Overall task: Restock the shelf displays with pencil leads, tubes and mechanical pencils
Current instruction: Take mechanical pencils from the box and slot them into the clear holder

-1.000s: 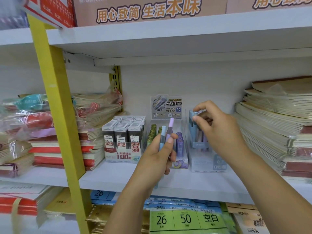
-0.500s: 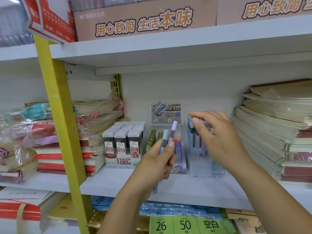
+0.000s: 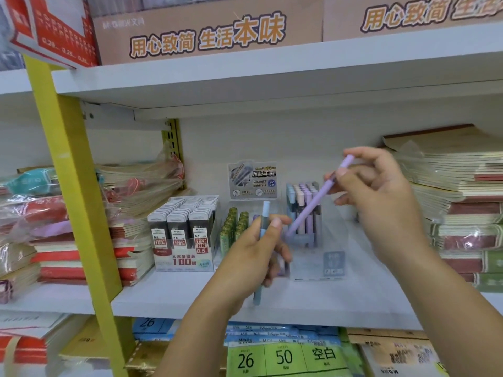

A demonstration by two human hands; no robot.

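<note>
White shelf (image 3: 190,297) carries the clear pencil display (image 3: 313,240), its upright pencils packed toward the back with room in front. Just right of and above it, the right hand (image 3: 381,191) pinches a lilac pencil (image 3: 315,202) near its top end — long axis slanting down-left, tip already over the display. The left hand (image 3: 253,257), lower and left, is closed around a blue pencil (image 3: 263,229) held upright. Nearer is the right; its pencil probably needs tipping upright before it drops in.
</note>
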